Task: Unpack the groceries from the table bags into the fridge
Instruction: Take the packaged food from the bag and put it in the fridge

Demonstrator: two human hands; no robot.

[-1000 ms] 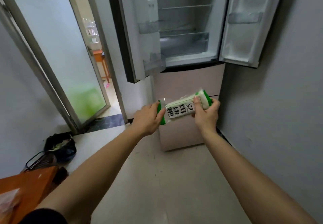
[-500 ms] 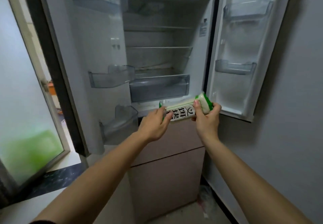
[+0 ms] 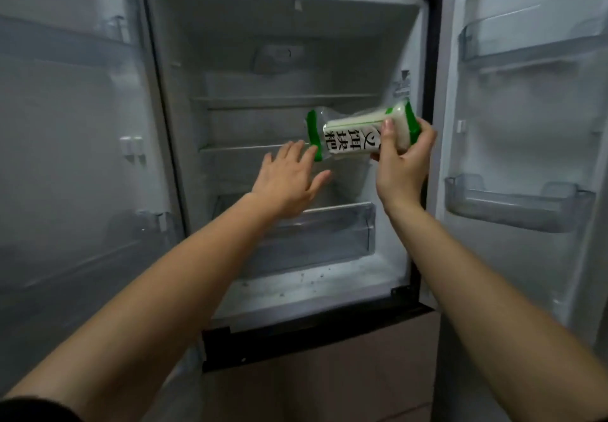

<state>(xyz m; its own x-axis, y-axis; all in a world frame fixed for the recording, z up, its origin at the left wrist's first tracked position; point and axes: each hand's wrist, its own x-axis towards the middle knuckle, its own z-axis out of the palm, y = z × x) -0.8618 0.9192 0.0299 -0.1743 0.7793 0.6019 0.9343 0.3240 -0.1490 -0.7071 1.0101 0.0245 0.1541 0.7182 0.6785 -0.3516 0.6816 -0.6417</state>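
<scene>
white green-edged plastic food packet (image 3: 357, 132), long axis level, pinched at its end by right hand (image 3: 403, 163); left hand (image 3: 289, 181) spread, below its other end; glass fridge shelf (image 3: 243, 148) behind.

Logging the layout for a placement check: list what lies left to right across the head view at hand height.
open left fridge door → left hand → green-and-white plastic-wrapped packet → right hand → clear plastic bin on the right door
</scene>
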